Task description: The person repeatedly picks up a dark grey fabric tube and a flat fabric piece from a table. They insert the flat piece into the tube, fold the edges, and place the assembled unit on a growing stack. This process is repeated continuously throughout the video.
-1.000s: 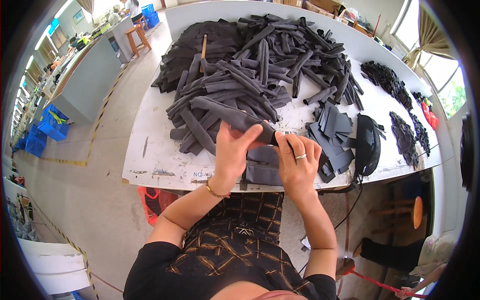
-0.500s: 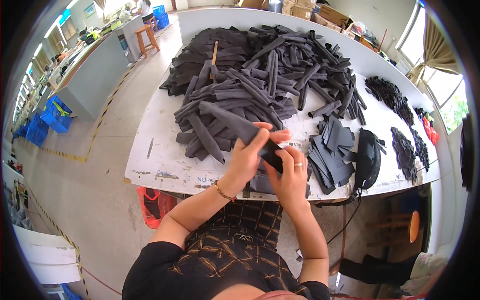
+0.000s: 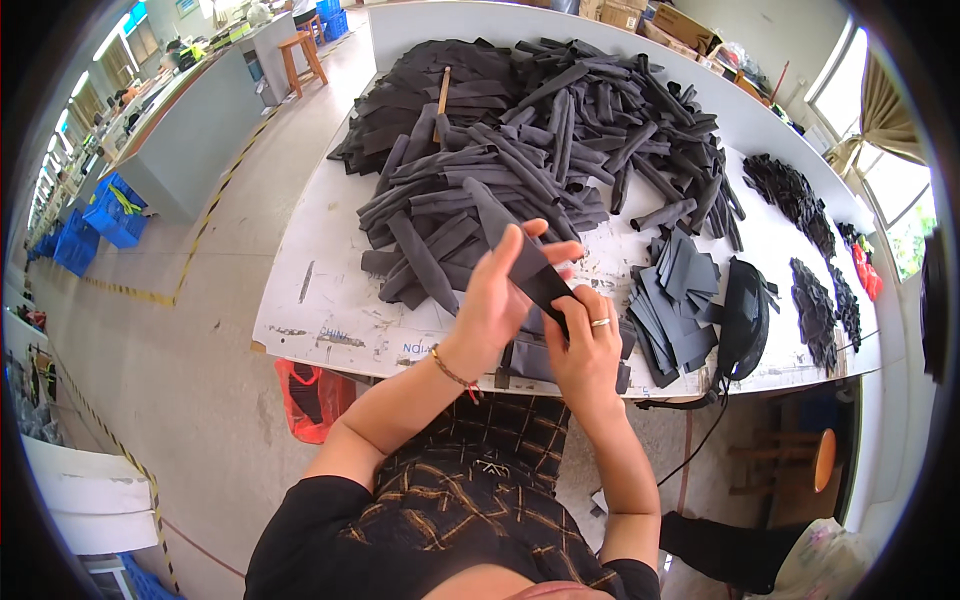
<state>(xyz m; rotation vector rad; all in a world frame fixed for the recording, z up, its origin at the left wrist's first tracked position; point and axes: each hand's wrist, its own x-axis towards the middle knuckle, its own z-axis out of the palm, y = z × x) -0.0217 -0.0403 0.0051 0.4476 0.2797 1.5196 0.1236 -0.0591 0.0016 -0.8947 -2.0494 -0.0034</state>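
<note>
Both my hands hold one dark grey fabric strip (image 3: 540, 275) above the near edge of the white table (image 3: 330, 300). My left hand (image 3: 500, 295) wraps its upper part, fingers curled over it; a bead bracelet sits on that wrist. My right hand (image 3: 585, 345), with a ring on one finger, pinches the strip's lower end. Under my hands lies a small stack of flat dark pieces (image 3: 535, 355). A big heap of similar long dark strips (image 3: 530, 140) fills the table's middle and far side.
A fanned stack of flat dark pieces (image 3: 680, 295) and a black pouch-like thing (image 3: 745, 320) lie to the right. Smaller dark piles (image 3: 800, 200) sit farther right. A wooden stick (image 3: 442, 92) rests on the heap. A red bag (image 3: 310, 395) hangs below the table edge. Blue crates (image 3: 105, 215) stand at left.
My hands lifted the strip off the flat stack on the table and brought it up toward me; the left hand now wraps it higher up.
</note>
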